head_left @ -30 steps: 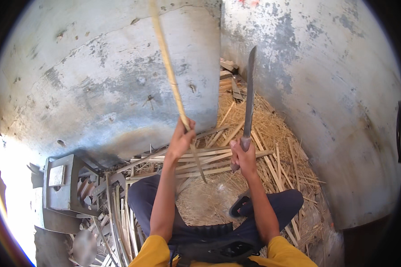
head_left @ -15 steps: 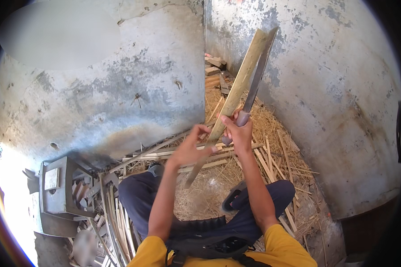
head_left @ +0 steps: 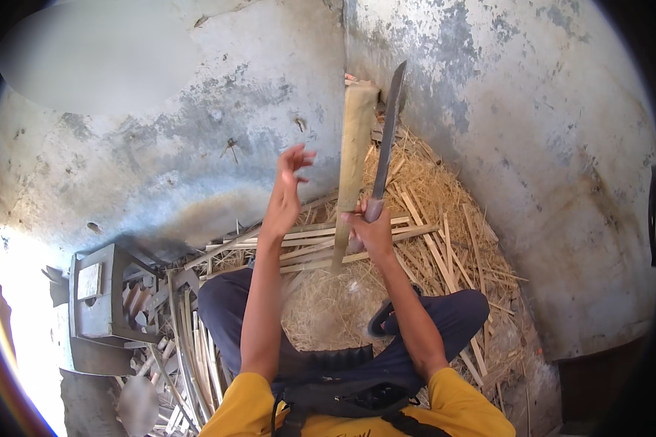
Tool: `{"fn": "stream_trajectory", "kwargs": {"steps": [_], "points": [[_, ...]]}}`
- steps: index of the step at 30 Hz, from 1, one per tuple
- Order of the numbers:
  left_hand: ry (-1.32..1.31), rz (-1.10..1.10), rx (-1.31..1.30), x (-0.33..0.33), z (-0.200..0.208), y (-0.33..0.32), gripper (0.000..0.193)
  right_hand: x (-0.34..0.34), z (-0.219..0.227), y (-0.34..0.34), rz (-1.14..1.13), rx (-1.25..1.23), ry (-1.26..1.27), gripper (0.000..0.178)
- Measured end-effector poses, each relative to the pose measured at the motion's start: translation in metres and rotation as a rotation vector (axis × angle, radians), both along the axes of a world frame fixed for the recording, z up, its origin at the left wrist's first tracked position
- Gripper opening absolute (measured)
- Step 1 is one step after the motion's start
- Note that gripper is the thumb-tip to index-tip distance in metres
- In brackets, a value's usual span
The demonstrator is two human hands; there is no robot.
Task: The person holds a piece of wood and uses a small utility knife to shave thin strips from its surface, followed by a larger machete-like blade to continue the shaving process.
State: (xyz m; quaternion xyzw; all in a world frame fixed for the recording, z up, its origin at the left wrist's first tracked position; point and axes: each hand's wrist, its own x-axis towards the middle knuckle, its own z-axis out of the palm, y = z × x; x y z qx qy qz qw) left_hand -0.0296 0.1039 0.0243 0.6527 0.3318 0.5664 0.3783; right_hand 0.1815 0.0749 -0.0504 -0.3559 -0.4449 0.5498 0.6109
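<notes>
My right hand (head_left: 372,231) is closed round the brown handle of a machete (head_left: 388,146), whose long dark blade points up and away from me. The same hand pinches a split bamboo piece (head_left: 353,149) under its thumb, so the bamboo stands nearly upright just left of the blade. The bamboo's lower end hangs above the straw between my knees. To the left, apart from the bamboo, my left hand (head_left: 290,189) is raised with its fingers spread and nothing in it; motion blurs it slightly.
Several cut strips (head_left: 313,240) lie across the straw (head_left: 335,306) before me, with more along the right. At left are a grey wooden box-like frame (head_left: 98,298) and a heap of long strips (head_left: 200,357). Two peeling walls (head_left: 444,182) meet ahead.
My left hand has come off the bamboo's lower part and risen up and left. The bamboo and machete have swung left to a more upright tilt, still in my right hand.
</notes>
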Motion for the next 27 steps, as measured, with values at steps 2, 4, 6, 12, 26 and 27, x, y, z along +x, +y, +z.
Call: {"fn": "stream_trajectory", "kwargs": {"steps": [2,4,6,12,26,27], "points": [[0.123,0.036,-0.064,-0.023,-0.067,-0.008,0.076,0.005,0.026,0.003,0.009,0.015,0.059,0.039],[0.437,-0.008,-0.221,-0.032,-0.116,-0.032,0.085,0.016,0.051,0.005,-0.053,0.014,0.151,0.038],[0.659,-0.031,-0.366,-0.031,-0.148,-0.056,0.088,0.030,0.067,0.019,-0.153,-0.006,0.224,0.037],[0.541,-0.024,-0.405,-0.037,-0.169,-0.075,0.050,0.077,0.101,0.056,-0.187,-0.015,0.544,0.028],[0.977,0.119,-0.160,-0.090,0.085,-0.192,0.052,0.095,-0.084,0.043,-0.373,-0.482,0.441,0.019],[0.969,0.191,-0.054,-0.096,0.083,-0.195,0.046,0.085,-0.100,0.036,-0.322,-0.544,0.434,0.018]]}}
